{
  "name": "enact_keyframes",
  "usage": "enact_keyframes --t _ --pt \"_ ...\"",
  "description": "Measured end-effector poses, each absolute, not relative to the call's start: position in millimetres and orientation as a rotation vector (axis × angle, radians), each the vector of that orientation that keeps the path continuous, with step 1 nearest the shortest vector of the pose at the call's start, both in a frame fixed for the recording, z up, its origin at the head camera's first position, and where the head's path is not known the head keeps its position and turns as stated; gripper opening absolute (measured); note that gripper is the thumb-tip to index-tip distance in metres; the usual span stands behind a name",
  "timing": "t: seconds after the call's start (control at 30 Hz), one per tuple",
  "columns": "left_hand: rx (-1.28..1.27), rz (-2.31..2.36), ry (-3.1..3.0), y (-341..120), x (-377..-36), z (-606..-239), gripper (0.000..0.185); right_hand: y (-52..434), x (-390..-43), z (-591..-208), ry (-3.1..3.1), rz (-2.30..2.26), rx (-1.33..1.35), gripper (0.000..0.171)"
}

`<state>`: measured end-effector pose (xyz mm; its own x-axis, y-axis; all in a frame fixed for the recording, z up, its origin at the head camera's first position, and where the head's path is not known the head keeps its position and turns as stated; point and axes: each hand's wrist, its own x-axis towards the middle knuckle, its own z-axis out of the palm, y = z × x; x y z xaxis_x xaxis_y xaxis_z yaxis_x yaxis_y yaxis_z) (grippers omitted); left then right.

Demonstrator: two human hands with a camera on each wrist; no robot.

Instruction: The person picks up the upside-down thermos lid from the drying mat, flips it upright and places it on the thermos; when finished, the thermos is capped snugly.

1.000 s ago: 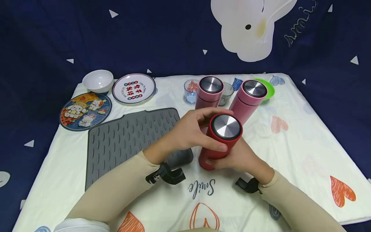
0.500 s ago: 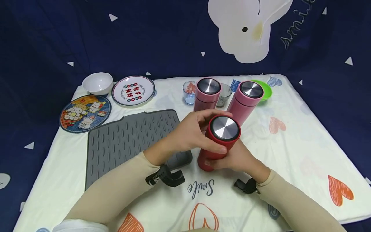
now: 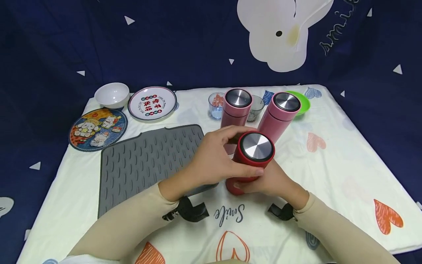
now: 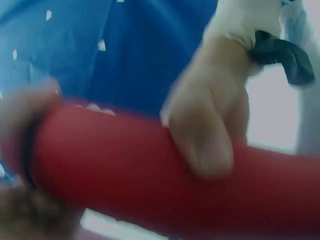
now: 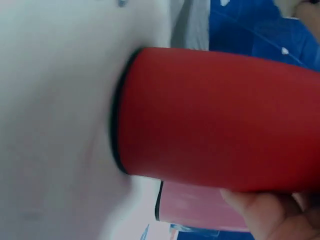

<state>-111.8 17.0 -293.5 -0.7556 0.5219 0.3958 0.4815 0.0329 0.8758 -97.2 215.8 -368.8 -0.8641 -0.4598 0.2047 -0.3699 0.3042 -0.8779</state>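
Observation:
A red thermos flask [image 3: 257, 146] with a brushed-metal lid top stands slightly tilted near the middle of the table. My left hand [image 3: 211, 156] grips its upper end, the thumb across the near side. Lower on the body, my right hand [image 3: 275, 179] holds the flask from the right; its thumb also shows on the red wall in the left wrist view. The right wrist view shows the flask's black-rimmed base [image 5: 117, 115] close to the white cloth. Two pink thermos flasks, one to the left [image 3: 234, 113] and one to the right [image 3: 278, 119], stand just behind.
Left of the hands lies a grey ridged mat [image 3: 148, 157]. Beyond it are a round cartoon mat [image 3: 97, 130], a white bowl [image 3: 112, 95] and a printed plate [image 3: 153, 104]. Small glasses [image 3: 215, 106] and a green bowl [image 3: 301, 102] stand behind the pink flasks.
My left hand has turned a little at the top of the red flask, with its thumb shifted right and its wrist lower. The right hand keeps its hold and the flask stays put.

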Motion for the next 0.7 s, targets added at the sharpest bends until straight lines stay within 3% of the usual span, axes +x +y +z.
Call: enact_keyframes --t 0.23,0.4,0.5,0.7 --pt "1.093 1.856 1.752 18 -134 -301 0.073 221 -96 -369 2.427 -1.581 -0.762 0.062" --pt "1.112 1.767 2.262 18 -110 -289 0.073 219 -94 -371 2.411 -1.637 -0.810 0.060" --pt "0.997 1.756 2.521 23 -96 -286 0.076 216 -92 -364 2.452 -1.612 -0.846 0.061" --pt "0.986 1.906 2.095 24 -117 -300 0.068 214 -96 -359 2.434 -1.550 -0.849 0.061"
